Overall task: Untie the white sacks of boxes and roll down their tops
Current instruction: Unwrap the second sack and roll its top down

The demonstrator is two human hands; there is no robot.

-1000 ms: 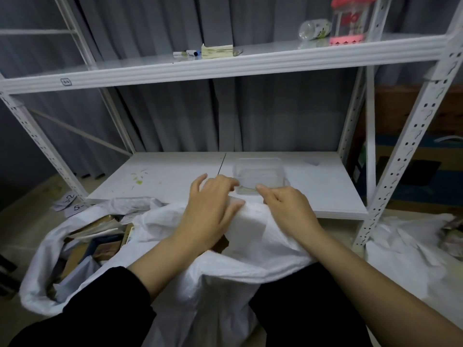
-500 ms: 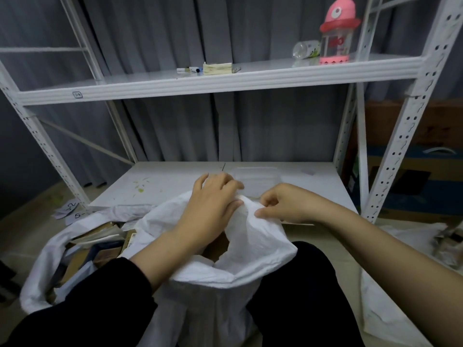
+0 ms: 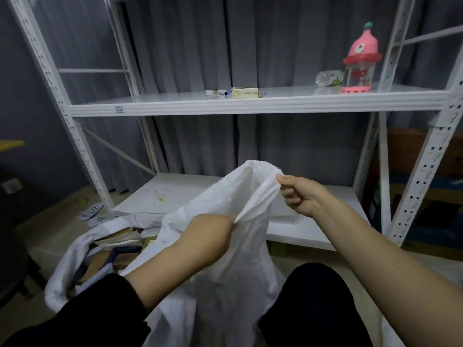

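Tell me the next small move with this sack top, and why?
Probably draw the two hands apart to spread the mouth, then fold the rim outward. The left hand and right hand both pinch the white sack top, which stands pulled up and bunched, not yet rolled down.

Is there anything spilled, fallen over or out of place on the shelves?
Yes. A clear plastic bottle lies on its side on the upper shelf, beside the upright pink bottle. The lower shelf carries green smears like a stain.
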